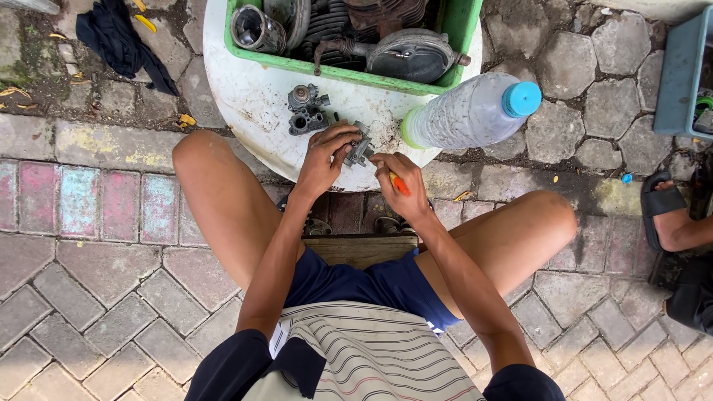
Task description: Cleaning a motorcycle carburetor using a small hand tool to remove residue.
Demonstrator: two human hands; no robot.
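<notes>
My left hand (324,157) grips a small grey metal engine part (359,151) at the near edge of a round white table (245,104). My right hand (399,178) holds an orange-handled tool (399,185) with its tip against that part. A second grey metal carburettor-like part (306,109) lies on the table just beyond my left hand. I sit on a low wooden stool (361,249) with both knees spread wide.
A green crate (453,44) of dark engine parts stands on the table's far side. A clear plastic bottle with a blue cap (475,110) lies at the right. A dark cloth (119,41) is on the paving. Another person's sandalled foot (665,215) and a blue-grey bin (683,70) are at right.
</notes>
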